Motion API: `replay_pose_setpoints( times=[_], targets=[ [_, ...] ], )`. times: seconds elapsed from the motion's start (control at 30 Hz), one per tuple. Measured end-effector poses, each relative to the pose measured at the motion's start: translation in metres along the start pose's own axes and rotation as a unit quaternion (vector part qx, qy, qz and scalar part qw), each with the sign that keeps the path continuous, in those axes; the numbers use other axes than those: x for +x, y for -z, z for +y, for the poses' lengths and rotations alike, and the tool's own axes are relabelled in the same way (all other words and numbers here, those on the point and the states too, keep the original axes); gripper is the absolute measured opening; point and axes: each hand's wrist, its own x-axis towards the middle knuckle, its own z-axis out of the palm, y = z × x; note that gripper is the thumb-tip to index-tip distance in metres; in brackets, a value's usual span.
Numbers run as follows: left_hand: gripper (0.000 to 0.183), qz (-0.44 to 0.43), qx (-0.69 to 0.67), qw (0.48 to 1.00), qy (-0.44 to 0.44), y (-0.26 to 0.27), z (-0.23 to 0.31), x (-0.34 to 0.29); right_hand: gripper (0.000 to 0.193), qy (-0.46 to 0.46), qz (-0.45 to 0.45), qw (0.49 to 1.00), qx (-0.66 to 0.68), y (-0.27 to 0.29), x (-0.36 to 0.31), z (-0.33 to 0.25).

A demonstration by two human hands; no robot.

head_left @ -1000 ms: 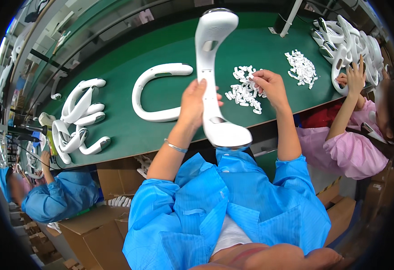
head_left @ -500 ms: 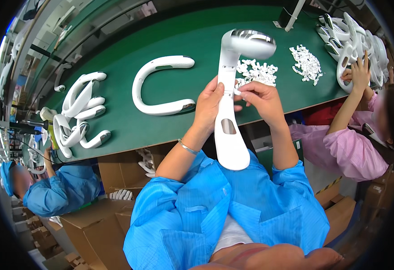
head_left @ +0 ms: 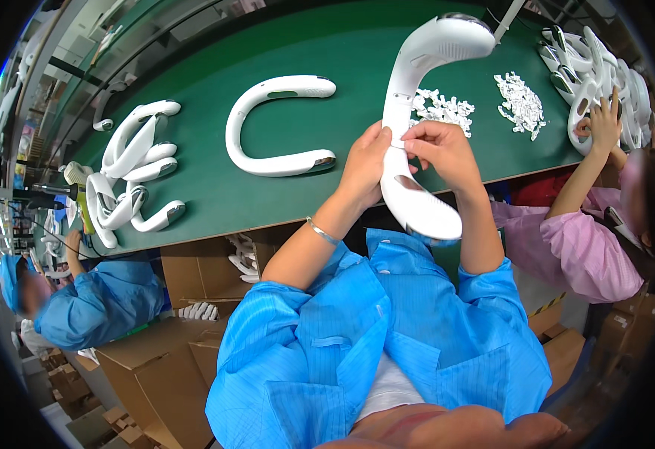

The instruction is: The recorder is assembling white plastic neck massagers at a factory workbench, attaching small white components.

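My left hand [head_left: 366, 166] is wrapped round the middle of a white curved neckband device [head_left: 396, 112], raised above the near edge of the bench and turned so its two ends point away to the right. Against the same middle stretch, the fingers of my right hand [head_left: 447, 153] are pinched on a small white plastic piece [head_left: 400, 143], mostly covered by the fingertips. Behind my hands lies a heap of small white plastic pieces [head_left: 447, 112], partly hidden by the device. One more white neckband [head_left: 237, 123] rests on the bench to the left.
Several white neckbands [head_left: 129, 161] are piled at the left of the green bench [head_left: 193, 86]. A second heap of small pieces [head_left: 522, 105] lies right. Co-workers in blue [head_left: 103, 307] and pink [head_left: 589, 243] sit either side; neckbands [head_left: 604, 82] are stacked by the latter. Cardboard boxes [head_left: 155, 382] stand below.
The neckband has shifted up and right in view and rolled, showing more of its inner curve and grilles. My right fingers have brought the small piece onto the band's middle.
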Motion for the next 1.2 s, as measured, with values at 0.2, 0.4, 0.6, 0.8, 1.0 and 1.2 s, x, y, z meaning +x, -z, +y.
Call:
replay_pose_setpoints(
  times=[0.2,0.4,0.6,0.8,1.0,1.2],
  targets=[
    [0.034,0.050,-0.015,0.999,0.006,0.001,0.006,0.021,0.011,-0.044,-0.021,0.998,0.030,0.010,0.031,0.004],
    [0.037,-0.019,-0.013,0.999,0.041,0.009,0.016,0.030,0.012,0.054,0.035,0.998,0.010,0.002,0.032,-0.003],
    [0.038,0.002,0.020,0.999,-0.040,0.002,0.003,0.007,0.010,0.013,-0.034,0.998,-0.057,-0.001,0.016,-0.003],
    [0.052,-0.029,0.093,0.985,-0.143,0.002,-0.011,-0.006,0.008,0.049,0.020,0.997,-0.050,-0.011,-0.013,-0.005],
    [0.056,-0.070,0.141,0.975,-0.158,0.005,-0.012,-0.010,0.009,0.049,0.026,0.996,-0.075,-0.015,-0.021,-0.017],
    [0.048,-0.079,0.147,0.974,-0.157,0.004,-0.016,-0.013,0.016,0.046,0.040,0.995,-0.074,-0.013,-0.020,-0.019]
  ],
)
